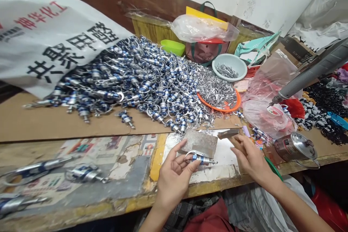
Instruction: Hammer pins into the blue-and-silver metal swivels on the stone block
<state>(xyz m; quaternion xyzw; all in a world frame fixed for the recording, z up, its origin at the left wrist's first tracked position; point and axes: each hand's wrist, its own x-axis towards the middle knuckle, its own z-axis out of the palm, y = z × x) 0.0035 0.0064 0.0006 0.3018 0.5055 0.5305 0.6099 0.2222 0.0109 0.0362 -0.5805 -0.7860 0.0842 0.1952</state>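
My left hand [175,172] pinches a blue-and-silver metal keychain [202,159], a banded cylinder with a curved hook at one end and a small eyelet at the other. It is held at the near edge of a grey metal block [200,143], which lies on a white sheet [228,157]. To the right, my right hand [248,156] is closed around the handle of a hammer [228,134], whose dark head points left, raised near the block. Its fingers partly hide the handle.
A large heap of similar keychains [152,76] covers the back left under a white sack [67,40]. Small metal links fill an orange tray [236,103]. A pale bowl [237,58] holds metal pins. An electric screwdriver [307,72] hangs at right above a lidded metal cup [295,148].
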